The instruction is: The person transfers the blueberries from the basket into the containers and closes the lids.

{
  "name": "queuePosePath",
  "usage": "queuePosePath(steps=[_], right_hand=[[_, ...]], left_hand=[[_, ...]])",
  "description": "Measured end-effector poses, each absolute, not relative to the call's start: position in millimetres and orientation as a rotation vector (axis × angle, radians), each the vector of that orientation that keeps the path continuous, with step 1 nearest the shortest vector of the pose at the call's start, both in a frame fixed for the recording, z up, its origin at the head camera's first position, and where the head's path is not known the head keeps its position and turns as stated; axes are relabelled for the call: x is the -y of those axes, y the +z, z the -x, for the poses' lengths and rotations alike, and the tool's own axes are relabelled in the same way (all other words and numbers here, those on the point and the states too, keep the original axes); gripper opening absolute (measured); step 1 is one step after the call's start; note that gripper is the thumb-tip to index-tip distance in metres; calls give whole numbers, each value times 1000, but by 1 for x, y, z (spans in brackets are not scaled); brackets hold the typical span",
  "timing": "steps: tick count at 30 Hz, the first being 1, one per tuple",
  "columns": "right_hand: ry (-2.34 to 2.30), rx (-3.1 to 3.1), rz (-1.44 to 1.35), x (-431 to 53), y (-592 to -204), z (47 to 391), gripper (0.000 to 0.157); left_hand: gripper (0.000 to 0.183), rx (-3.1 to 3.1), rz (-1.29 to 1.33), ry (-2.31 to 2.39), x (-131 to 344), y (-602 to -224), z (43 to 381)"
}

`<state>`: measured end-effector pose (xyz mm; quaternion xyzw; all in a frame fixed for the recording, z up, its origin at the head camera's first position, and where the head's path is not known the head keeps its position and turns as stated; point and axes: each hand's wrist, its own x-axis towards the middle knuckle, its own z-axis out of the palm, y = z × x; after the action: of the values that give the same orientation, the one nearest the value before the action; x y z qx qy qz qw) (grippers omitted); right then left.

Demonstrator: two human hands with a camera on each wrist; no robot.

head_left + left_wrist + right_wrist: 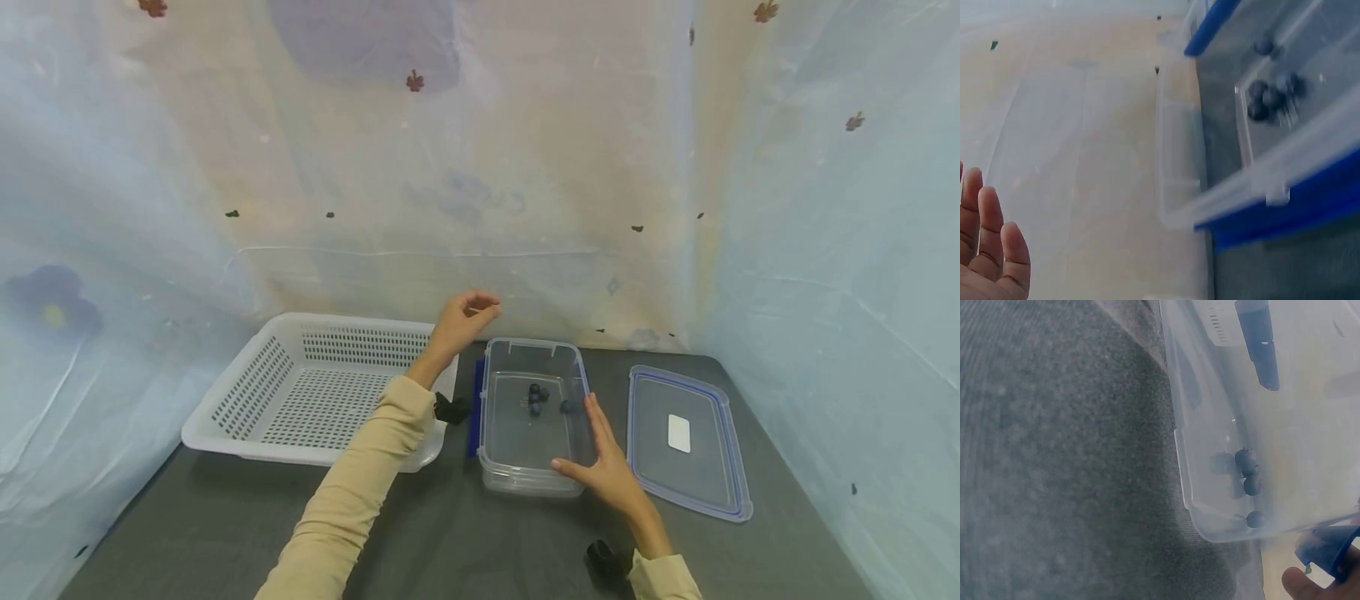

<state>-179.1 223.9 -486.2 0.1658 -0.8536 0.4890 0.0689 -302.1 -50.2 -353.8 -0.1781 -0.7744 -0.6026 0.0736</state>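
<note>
A clear plastic food container stands on the table with its lid off and a blue side latch hanging out at its left. Several blueberries lie on its floor, also visible as dark round berries in the left wrist view. My left hand hovers past the container's far left corner, fingers loosely bent, with nothing visible in them. My right hand rests along the container's right side, fingers straight against the wall and thumb over the near right part. In the right wrist view a fingertip shows beside a blue latch.
A white perforated basket stands left of the container, under the left forearm. On the right lies the clear lid with a blue seal and a white label. A patterned plastic sheet hangs behind the dark table.
</note>
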Motion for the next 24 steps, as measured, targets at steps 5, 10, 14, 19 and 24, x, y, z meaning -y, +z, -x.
queuePosePath(steps=[5, 10, 14, 19, 24], right_hand=[[1476, 2563, -510, -224, -487, 179, 111], [1484, 2563, -503, -224, -487, 179, 111], [1477, 2561, -509, -224, -486, 180, 111], [1475, 2561, -517, -224, -486, 180, 112], [1486, 2556, -521, -220, -475, 174, 110]], left_hand=[[29, 2311, 505, -1755, 73, -354, 304], [27, 2327, 475, -1701, 94, -357, 309], [30, 2366, 411, -1685, 112, -366, 315], [31, 2403, 330, -1655, 133, -384, 320], [34, 2492, 215, -1678, 150, -402, 323]])
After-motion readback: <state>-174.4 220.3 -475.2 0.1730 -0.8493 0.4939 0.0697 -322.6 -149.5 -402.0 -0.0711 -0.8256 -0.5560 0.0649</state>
